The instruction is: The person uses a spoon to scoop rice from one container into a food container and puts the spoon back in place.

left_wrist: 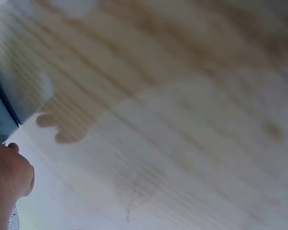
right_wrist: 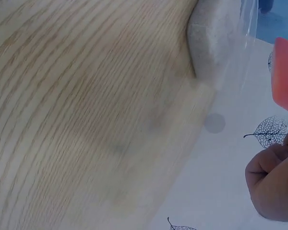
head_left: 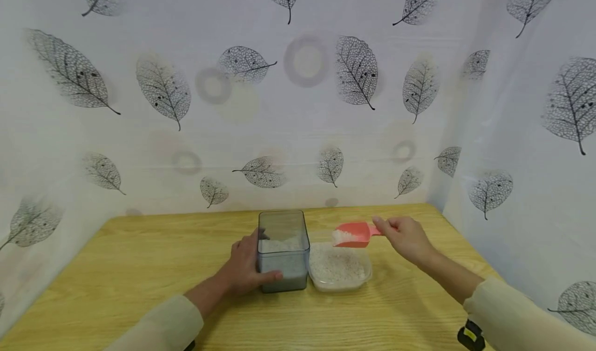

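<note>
My right hand (head_left: 407, 239) grips the handle of a red scoop (head_left: 359, 232), raised over a clear plastic tub (head_left: 332, 286). White grains, like rice, lie in the scoop, towards its left lip. More of the same fills the tub. Left of the tub, touching or nearly so, stands a tall grey see-through container (head_left: 281, 281), its top open and white grains inside. My left hand (head_left: 247, 268) holds that container from its left side, thumb across the front, other fingertips partly hidden behind. In the right wrist view the scoop (right_wrist: 284, 76) shows at the edge above the hand.
Everything stands on a wood-grain table (head_left: 177, 252). A white sheet with a leaf print (head_left: 298, 123) hangs behind the table and along its sides. The table's back edge runs just behind the containers.
</note>
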A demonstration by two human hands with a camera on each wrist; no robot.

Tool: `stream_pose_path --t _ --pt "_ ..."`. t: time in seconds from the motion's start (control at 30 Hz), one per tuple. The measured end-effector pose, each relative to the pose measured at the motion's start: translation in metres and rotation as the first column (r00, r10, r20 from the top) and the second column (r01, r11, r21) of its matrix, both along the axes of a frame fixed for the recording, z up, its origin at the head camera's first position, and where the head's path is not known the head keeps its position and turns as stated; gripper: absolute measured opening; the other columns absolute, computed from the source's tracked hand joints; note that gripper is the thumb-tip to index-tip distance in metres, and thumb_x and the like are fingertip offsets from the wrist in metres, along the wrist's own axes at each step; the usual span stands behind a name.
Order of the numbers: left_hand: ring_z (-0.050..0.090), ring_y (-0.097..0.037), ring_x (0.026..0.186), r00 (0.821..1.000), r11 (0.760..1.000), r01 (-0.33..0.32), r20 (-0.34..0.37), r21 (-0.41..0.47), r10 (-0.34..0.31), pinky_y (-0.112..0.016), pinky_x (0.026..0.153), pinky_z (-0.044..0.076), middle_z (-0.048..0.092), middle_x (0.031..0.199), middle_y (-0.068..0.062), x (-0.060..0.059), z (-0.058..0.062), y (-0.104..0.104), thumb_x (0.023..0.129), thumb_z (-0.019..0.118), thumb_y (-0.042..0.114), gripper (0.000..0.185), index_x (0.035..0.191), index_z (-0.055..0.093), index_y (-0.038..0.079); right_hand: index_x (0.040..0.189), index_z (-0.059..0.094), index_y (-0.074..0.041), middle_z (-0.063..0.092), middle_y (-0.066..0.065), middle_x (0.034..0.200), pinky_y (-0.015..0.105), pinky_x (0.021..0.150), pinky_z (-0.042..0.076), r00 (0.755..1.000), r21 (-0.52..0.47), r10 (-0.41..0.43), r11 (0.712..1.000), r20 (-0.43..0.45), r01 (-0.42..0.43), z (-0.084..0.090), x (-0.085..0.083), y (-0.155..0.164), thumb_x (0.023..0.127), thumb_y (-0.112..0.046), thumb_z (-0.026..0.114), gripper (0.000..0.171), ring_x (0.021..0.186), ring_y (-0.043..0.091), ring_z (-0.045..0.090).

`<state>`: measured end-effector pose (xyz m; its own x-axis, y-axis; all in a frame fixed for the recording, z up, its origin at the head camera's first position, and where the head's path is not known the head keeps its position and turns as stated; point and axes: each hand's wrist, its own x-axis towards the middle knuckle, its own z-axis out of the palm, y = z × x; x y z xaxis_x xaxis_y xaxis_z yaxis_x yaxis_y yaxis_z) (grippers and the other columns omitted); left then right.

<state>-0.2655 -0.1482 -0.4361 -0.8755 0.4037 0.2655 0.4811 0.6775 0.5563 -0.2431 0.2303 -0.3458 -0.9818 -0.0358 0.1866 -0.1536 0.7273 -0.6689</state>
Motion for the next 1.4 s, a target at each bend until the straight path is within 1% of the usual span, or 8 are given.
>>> stream_pose_path --t 0.17,0.33,0.43,0.53,0.73,0.87,1.17,1.4 --pt "0.047 -0.026 0.117 1.0 1.0 -0.008 0.004 -0.004 0.009 -0.053 0.106 0.025 0.052 0.129 -0.009 0.002 0.001 -0.003 0.073 0.074 0.064 0.101 0.145 0.032 0.006 0.06 0.044 -0.018 0.03 -0.011 0.055 0.023 0.049 0.026 0.928 0.342 0.189 0.937 -0.322 -0.073 -0.003 0.003 0.001 0.1 -0.045 0.056 0.049 0.05 0.004 0.023" --pt "0.048 -0.026 0.114 1.0 1.0 -0.004 -0.022 0.017 0.005 -0.053 0.105 0.026 0.053 0.127 -0.01 0.002 0.004 -0.004 0.073 0.075 0.063 0.1 0.144 0.034 0.007 0.059 0.041 -0.018 0.034 -0.007 0.059 0.018 0.045 0.019 0.54 0.626 0.519 0.78 -0.662 0.017 0.007 -0.006 0.0 0.102 -0.053 0.046 0.055 0.051 0.002 0.021" --pt "0.048 -0.026 0.114 0.999 1.0 -0.004 -0.031 0.016 0.004 -0.053 0.105 0.027 0.054 0.127 -0.01 0.002 0.004 -0.004 0.073 0.075 0.063 0.099 0.144 0.034 0.007 0.06 0.042 -0.016 0.035 -0.005 0.059 0.018 0.043 0.019 0.416 0.626 0.554 0.778 -0.721 0.051 0.015 -0.011 -0.005 0.103 -0.053 0.043 0.057 0.05 0.003 0.022" --pt "0.048 -0.027 0.116 1.0 1.0 -0.002 -0.02 0.011 0.002 -0.053 0.104 0.027 0.053 0.129 -0.011 0.004 0.004 -0.004 0.074 0.075 0.062 0.101 0.145 0.032 0.004 0.06 0.043 -0.016 0.035 -0.006 0.06 0.019 0.043 0.021 0.468 0.568 0.484 0.822 -0.74 0.047 0.021 -0.011 -0.016 0.104 -0.052 0.041 0.057 0.051 0.003 0.023" --pt "0.048 -0.028 0.116 1.0 1.0 -0.002 -0.003 0.023 0.002 -0.053 0.106 0.026 0.052 0.13 -0.012 0.005 0.004 -0.004 0.074 0.075 0.061 0.104 0.147 0.031 0.003 0.065 0.053 -0.015 0.038 -0.005 0.06 0.026 0.052 0.031 0.772 0.332 0.243 0.942 -0.588 -0.043 0.037 -0.013 -0.059 0.101 -0.033 0.057 0.041 0.055 0.008 0.03" --pt "0.048 -0.026 0.114 1.0 1.0 0.001 -0.016 0.032 -0.001 -0.052 0.105 0.027 0.053 0.128 -0.01 0.005 0.001 -0.004 0.073 0.075 0.061 0.102 0.146 0.031 0.006 0.069 0.055 -0.013 0.042 -0.002 0.06 0.029 0.056 0.036 0.885 0.207 0.211 0.969 -0.415 -0.135 0.041 -0.014 -0.094 0.103 -0.03 0.055 0.038 0.055 0.012 0.035" --pt "0.048 -0.024 0.119 0.998 0.999 0.026 -0.065 0.023 -0.025 -0.053 0.102 0.028 0.054 0.129 -0.004 0.002 -0.003 0.002 0.074 0.074 0.064 0.099 0.149 0.03 0.016 0.065 0.051 -0.014 0.043 -0.005 0.058 0.028 0.056 0.036 0.919 0.247 0.331 0.929 -0.213 -0.277 0.024 -0.015 -0.135 0.103 -0.02 0.045 0.039 0.054 0.009 0.037" --pt "0.048 -0.027 0.121 1.0 1.0 0.002 -0.011 0.003 -0.002 -0.054 0.107 0.027 0.052 0.134 -0.009 0.003 -0.001 0.002 0.075 0.074 0.065 0.106 0.149 0.028 0.005 0.102 0.067 -0.009 0.056 -0.004 0.07 0.029 0.055 0.04 0.935 0.267 0.301 0.932 -0.186 -0.247 0.017 -0.015 -0.124 0.104 -0.025 0.049 0.024 0.058 0.009 0.045"
